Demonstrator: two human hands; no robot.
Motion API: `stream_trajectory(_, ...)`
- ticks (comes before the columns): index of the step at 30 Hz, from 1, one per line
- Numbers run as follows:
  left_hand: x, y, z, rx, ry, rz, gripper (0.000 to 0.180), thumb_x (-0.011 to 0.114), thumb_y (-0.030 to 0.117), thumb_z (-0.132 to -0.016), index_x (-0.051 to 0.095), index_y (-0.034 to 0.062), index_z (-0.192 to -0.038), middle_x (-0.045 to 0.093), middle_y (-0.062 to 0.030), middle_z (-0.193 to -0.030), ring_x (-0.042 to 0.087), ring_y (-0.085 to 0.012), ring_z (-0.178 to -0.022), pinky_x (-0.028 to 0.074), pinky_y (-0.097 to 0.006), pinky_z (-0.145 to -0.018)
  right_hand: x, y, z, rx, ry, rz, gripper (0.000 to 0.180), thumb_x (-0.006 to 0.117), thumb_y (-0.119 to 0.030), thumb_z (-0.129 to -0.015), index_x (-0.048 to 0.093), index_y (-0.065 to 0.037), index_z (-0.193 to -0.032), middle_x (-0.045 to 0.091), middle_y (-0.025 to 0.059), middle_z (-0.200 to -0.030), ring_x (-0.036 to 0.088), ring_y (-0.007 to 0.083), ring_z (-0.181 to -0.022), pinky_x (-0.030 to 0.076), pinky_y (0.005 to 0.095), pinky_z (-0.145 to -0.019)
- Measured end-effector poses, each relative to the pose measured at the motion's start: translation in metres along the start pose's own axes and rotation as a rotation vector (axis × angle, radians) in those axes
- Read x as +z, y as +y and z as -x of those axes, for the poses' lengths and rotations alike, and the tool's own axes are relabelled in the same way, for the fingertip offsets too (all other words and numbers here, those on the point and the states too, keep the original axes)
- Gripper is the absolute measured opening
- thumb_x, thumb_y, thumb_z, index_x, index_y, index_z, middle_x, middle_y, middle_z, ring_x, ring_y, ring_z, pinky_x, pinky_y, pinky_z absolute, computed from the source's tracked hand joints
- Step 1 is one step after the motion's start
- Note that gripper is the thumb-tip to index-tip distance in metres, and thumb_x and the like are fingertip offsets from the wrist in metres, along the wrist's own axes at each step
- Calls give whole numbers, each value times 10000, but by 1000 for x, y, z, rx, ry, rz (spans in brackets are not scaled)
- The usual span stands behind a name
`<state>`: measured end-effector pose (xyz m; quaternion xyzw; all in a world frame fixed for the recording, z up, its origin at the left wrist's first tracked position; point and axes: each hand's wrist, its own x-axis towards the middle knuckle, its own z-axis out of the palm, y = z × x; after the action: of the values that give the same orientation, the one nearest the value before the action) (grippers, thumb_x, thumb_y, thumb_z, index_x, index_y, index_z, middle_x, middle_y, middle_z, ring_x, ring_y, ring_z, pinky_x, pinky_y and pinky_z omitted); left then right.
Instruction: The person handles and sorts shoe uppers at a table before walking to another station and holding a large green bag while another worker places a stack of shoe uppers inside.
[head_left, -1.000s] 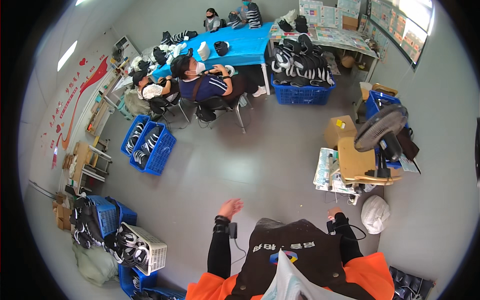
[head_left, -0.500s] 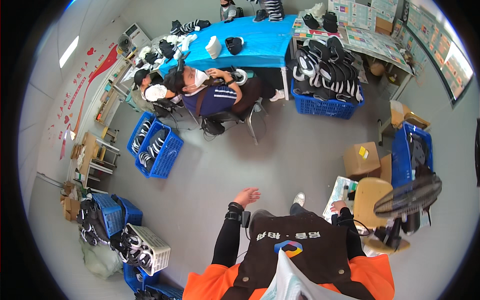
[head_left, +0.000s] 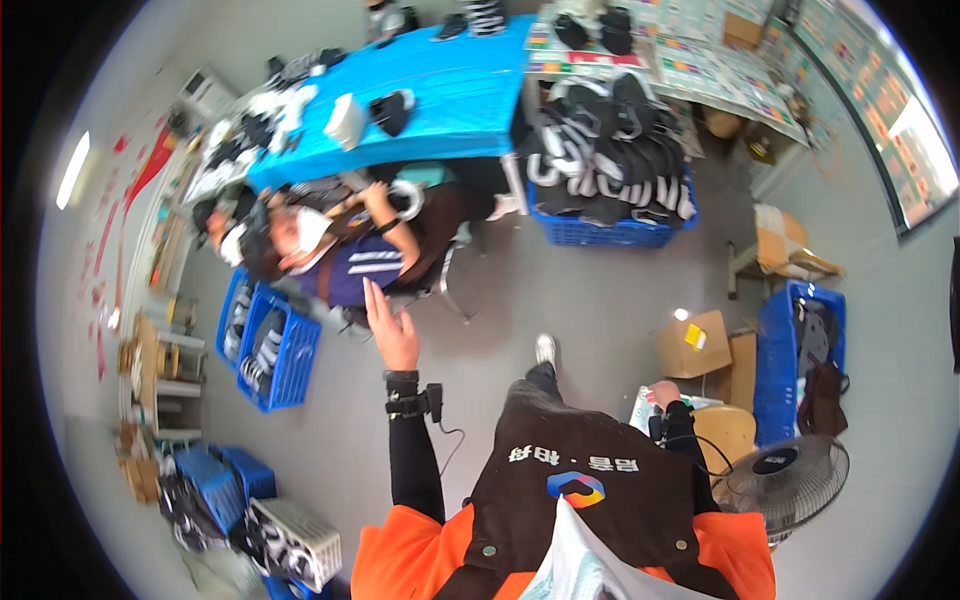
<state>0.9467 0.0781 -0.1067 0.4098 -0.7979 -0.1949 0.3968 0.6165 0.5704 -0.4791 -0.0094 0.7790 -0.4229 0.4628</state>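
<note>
My left hand [head_left: 391, 328] is raised in front of me with flat, spread fingers and holds nothing; a black wrist device sits on its forearm. It points toward a seated person in a dark top [head_left: 352, 262] on a chair beside the blue table [head_left: 450, 95]. My right hand [head_left: 664, 394] hangs at my side as a loose fist, empty, just above a wooden stool [head_left: 725, 430] and next to a cardboard box [head_left: 692, 343]. My black apron and orange sleeves fill the lower edge.
A blue crate heaped with black-and-white shoes [head_left: 610, 170] stands by the table. More blue crates [head_left: 270, 345] sit at left, a blue bin [head_left: 815, 350] and a floor fan [head_left: 785, 475] at right. A white basket [head_left: 295, 540] lies lower left. Grey floor lies between.
I have walked closer to the blue table and the seated people, who now look larger. My left hand has risen higher toward them. The fan has shifted to my lower right.
</note>
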Motion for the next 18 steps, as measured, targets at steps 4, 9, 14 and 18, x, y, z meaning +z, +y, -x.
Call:
stream_trajectory(4, 100, -89, -32, -114, -722, -101, 339, 610, 226, -962, 662, 11, -1218, 689, -219, -1159, 652, -372, -1111, 505, -428, -972, -38, 5, -35, 131, 38, -79, 222, 619, -168, -865, 705, 33, -900, 723, 181, -805, 712, 294, -674, 574, 414, -589)
stream_trajectory(9, 247, -117, -87, -406, -1366, 82, 421, 635, 367, -956, 676, 22, -1193, 728, -197, -1080, 715, -339, -986, 545, -438, -870, -69, -24, -50, 323, 268, -108, 277, 568, -173, -893, 670, 80, -939, 727, 179, -792, 708, 254, -625, 595, 383, -587)
stream_trajectory(14, 392, -69, -180, 120, -1108, -209, 358, 618, 318, -932, 665, 45, -1159, 683, -265, -1064, 654, -458, -962, 536, -530, -837, -93, -130, -54, 466, 285, -186, 220, 598, -192, -895, 679, 7, -942, 731, 136, -784, 724, 241, -666, 535, 361, -541)
stream_trajectory(18, 465, 9, -251, 228, -1122, 35, 364, 627, 303, -943, 645, 48, -1202, 715, -209, -1048, 693, -399, -949, 557, -480, -816, -111, -170, -88, 464, 297, -225, 260, 604, -184, -911, 687, 40, -1013, 731, 155, -814, 727, 225, -680, 588, 337, -583)
